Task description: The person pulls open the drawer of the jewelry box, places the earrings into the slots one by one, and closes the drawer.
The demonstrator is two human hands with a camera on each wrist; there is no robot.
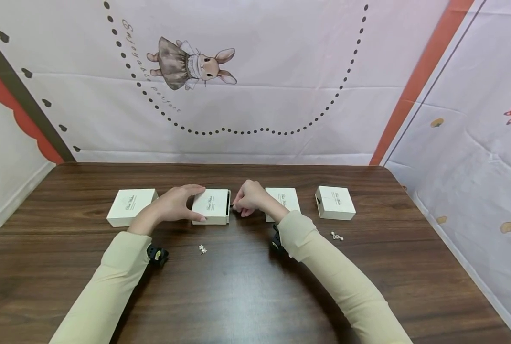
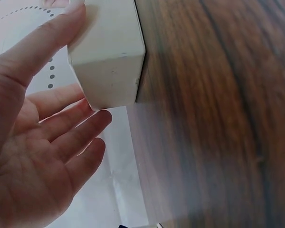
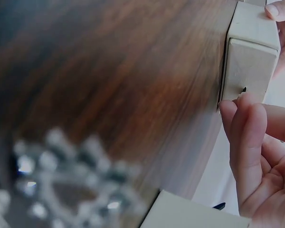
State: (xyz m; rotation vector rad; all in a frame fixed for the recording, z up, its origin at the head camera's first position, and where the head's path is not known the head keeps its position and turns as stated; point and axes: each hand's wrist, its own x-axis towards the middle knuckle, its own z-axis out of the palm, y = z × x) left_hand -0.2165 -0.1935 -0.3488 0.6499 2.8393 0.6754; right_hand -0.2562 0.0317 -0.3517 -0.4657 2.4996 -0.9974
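A cream drawer-style gift box with dark lettering on its lid lies on the table between both hands. My left hand grips its left end, thumb on the near edge and fingers along the far side; the left wrist view shows the box's plain end. At the opposite end, my right hand pinches the small pull tab on the drawer front. The drawer stands slightly out of its sleeve, and its contents are hidden. Much of the tab is covered by fingertips.
Similar boxes stand left, behind the right wrist and farther right. Small pale trinkets lie in front of the gripped box, with a white-ended piece at right. A blurred sparkling beaded piece fills the right wrist view's lower left.
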